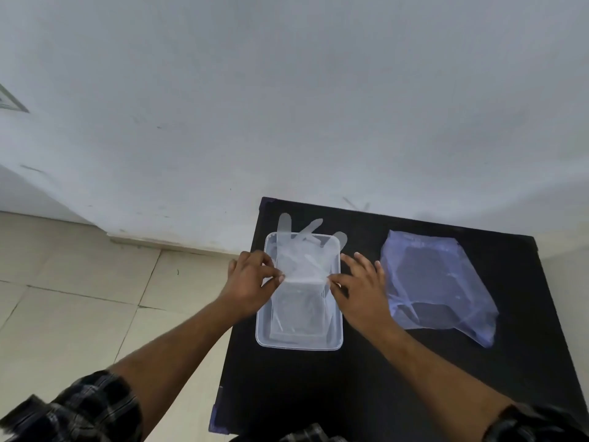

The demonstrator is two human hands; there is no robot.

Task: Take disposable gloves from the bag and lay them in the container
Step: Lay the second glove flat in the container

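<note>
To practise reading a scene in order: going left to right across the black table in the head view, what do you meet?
Left hand → container → right hand → bag.

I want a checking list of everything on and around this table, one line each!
Surface: black table, mostly bare.
Job's things: clear container on table; glove draped over it, fingertips past far rim; bag lies right of it.
Clutter: nothing seen.
Hands: left hand and right hand each pinch the glove's cuff edge.
Cables: nothing seen.
Surroundings: white wall, tiled floor.
</note>
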